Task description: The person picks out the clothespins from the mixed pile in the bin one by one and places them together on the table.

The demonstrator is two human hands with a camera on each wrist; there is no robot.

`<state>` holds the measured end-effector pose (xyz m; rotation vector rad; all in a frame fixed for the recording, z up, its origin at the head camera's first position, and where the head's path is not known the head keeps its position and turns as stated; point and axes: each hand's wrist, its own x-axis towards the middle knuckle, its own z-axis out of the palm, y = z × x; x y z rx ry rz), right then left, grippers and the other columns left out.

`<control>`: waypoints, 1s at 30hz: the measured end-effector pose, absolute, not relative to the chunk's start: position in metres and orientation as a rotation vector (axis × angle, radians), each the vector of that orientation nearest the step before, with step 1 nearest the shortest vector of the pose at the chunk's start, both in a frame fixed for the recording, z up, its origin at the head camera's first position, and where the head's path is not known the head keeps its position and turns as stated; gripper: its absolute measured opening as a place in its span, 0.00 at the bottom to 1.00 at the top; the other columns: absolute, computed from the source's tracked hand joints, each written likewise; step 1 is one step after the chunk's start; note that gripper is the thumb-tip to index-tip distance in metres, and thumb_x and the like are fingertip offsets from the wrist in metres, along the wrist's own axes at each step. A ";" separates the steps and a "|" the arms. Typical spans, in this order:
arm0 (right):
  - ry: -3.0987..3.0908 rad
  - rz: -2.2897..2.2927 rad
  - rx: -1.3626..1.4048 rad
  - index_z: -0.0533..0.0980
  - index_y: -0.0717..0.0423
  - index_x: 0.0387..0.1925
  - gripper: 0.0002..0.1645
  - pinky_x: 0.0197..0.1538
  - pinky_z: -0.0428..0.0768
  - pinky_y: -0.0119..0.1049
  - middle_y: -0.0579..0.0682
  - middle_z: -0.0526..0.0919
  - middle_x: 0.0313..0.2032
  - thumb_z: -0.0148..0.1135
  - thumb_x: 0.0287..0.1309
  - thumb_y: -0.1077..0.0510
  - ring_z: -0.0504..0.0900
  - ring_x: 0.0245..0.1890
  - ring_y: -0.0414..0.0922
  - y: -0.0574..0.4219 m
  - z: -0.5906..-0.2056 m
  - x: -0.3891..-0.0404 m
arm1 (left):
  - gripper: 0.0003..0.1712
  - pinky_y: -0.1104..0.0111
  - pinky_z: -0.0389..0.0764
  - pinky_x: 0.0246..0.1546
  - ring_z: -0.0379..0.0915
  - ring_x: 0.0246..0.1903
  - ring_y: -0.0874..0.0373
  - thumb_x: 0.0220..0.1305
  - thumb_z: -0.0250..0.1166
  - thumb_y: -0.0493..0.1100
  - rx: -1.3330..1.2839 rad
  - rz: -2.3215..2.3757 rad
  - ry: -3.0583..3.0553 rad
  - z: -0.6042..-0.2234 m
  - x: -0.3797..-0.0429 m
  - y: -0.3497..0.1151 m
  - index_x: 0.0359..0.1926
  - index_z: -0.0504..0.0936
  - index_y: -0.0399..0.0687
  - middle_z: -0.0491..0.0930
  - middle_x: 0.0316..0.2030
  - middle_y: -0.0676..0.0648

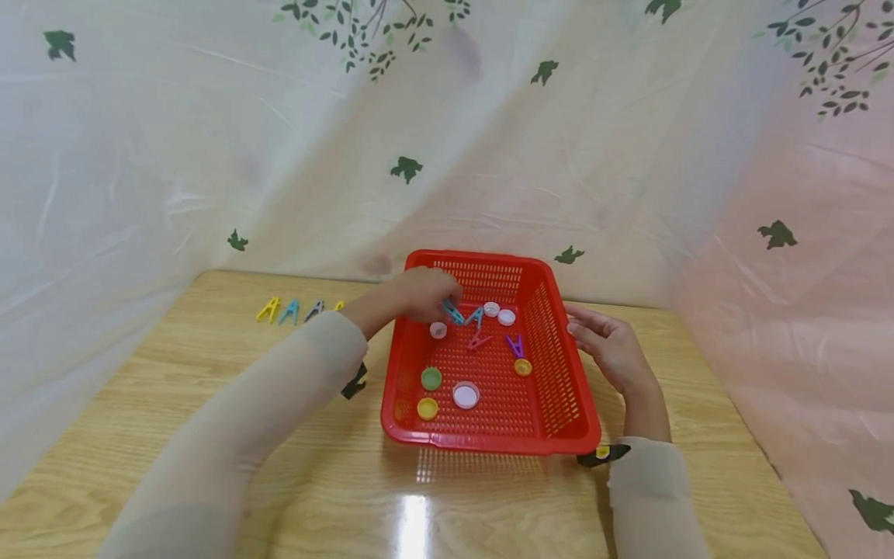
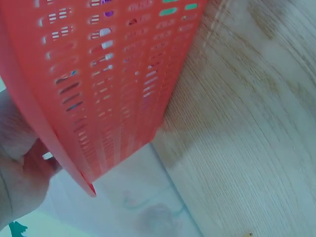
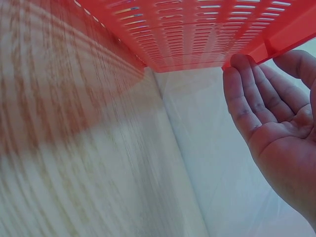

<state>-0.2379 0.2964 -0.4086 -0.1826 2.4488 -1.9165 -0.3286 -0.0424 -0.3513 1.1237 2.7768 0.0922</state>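
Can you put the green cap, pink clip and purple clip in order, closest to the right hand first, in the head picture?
1. Purple clip: in the red basket, right of middle.
2. Pink clip: around the middle.
3. Green cap: left side.

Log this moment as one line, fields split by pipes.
left hand: pinches blue clip over red basket's floor | right hand: at right rim | inside: round caps, other clips | table: row of clips, left

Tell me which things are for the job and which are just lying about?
Likely for the job:
Basket, right hand at its rim
Blue clip in left hand
Pink clip, purple clip
Row of clips

Perhaps just lying about:
White caps
Green cap
Yellow cap
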 end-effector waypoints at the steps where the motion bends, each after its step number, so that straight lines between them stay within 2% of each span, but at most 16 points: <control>1: 2.451 -1.915 -0.182 0.72 0.56 0.70 0.32 0.56 0.81 0.33 0.53 0.81 0.63 0.62 0.71 0.47 0.84 0.55 0.41 0.297 -0.408 -0.238 | 0.14 0.57 0.74 0.58 0.73 0.47 0.55 0.62 0.74 0.46 1.141 0.108 2.804 -0.350 -0.329 -0.044 0.49 0.86 0.54 0.83 0.45 0.53; 5: 2.454 -1.910 -0.180 0.72 0.56 0.71 0.32 0.56 0.81 0.33 0.53 0.80 0.63 0.62 0.71 0.48 0.84 0.55 0.41 0.297 -0.408 -0.238 | 0.14 0.55 0.70 0.59 0.69 0.49 0.53 0.63 0.72 0.44 1.154 0.144 2.910 -0.343 -0.330 -0.051 0.50 0.86 0.54 0.84 0.46 0.53; 10: 2.449 -1.916 -0.181 0.72 0.56 0.71 0.32 0.56 0.81 0.32 0.53 0.80 0.64 0.62 0.71 0.47 0.84 0.55 0.42 0.297 -0.408 -0.237 | 0.15 0.61 0.76 0.49 0.68 0.45 0.53 0.67 0.69 0.44 1.053 0.246 2.978 -0.335 -0.328 -0.063 0.52 0.80 0.52 0.81 0.43 0.51; 14: 2.460 -1.915 -0.160 0.72 0.55 0.70 0.32 0.56 0.81 0.32 0.52 0.81 0.63 0.62 0.70 0.47 0.84 0.55 0.42 0.297 -0.408 -0.237 | 0.16 0.62 0.79 0.45 0.70 0.43 0.52 0.69 0.66 0.42 1.022 0.346 3.023 -0.334 -0.326 -0.079 0.54 0.74 0.49 0.78 0.43 0.47; 20: 2.462 -1.918 -0.160 0.72 0.55 0.70 0.33 0.56 0.81 0.33 0.51 0.81 0.62 0.63 0.70 0.47 0.84 0.55 0.42 0.297 -0.408 -0.238 | 0.17 0.58 0.80 0.48 0.71 0.44 0.49 0.70 0.66 0.41 0.980 0.466 3.069 -0.340 -0.321 -0.112 0.55 0.72 0.45 0.78 0.45 0.43; 25: 2.453 -1.920 -0.149 0.72 0.55 0.71 0.32 0.56 0.81 0.33 0.52 0.81 0.62 0.63 0.70 0.47 0.84 0.55 0.41 0.297 -0.408 -0.238 | 0.17 0.53 0.80 0.50 0.73 0.45 0.46 0.70 0.67 0.39 0.956 0.539 3.117 -0.345 -0.316 -0.140 0.55 0.74 0.43 0.81 0.47 0.42; 30: 2.462 -1.909 -0.127 0.72 0.52 0.71 0.34 0.56 0.81 0.32 0.50 0.81 0.63 0.63 0.69 0.44 0.83 0.56 0.42 0.297 -0.409 -0.237 | 0.15 0.51 0.79 0.53 0.74 0.48 0.45 0.68 0.68 0.37 0.991 0.640 3.159 -0.351 -0.310 -0.172 0.52 0.76 0.39 0.76 0.49 0.40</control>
